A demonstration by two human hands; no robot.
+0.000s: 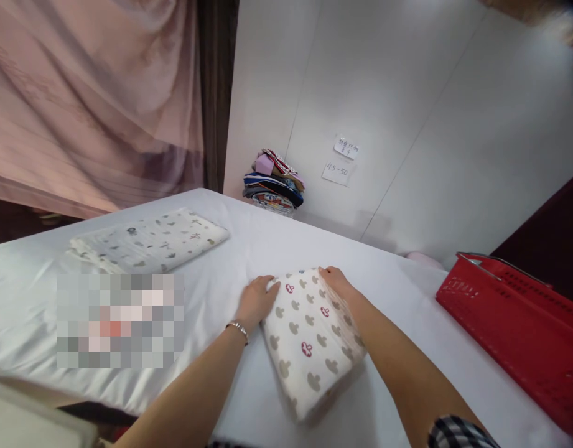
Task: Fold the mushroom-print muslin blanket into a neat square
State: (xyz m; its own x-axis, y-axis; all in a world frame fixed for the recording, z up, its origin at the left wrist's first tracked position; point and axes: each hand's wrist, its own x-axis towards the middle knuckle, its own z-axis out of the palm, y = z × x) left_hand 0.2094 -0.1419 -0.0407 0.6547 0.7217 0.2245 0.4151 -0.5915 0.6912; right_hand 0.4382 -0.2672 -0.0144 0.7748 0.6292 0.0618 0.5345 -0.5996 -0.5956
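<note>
A folded white cloth (309, 342) printed with grey and red mouse-head shapes lies on the white table (249, 249) in front of me. My left hand (256, 300) rests at its far left corner, fingers curled over the edge; a thin bracelet circles that wrist. My right hand (336, 281) lies on the cloth's far right edge, fingers bent down onto the fabric. Both hands touch the cloth, which stays flat on the table.
Another folded white cloth with small grey prints (150, 239) lies at the left. A stack of colourful folded clothes (273, 180) sits against the white wall, near two paper notes (342, 158). A red plastic basket (514, 330) stands at the right. Pink curtain hangs at left.
</note>
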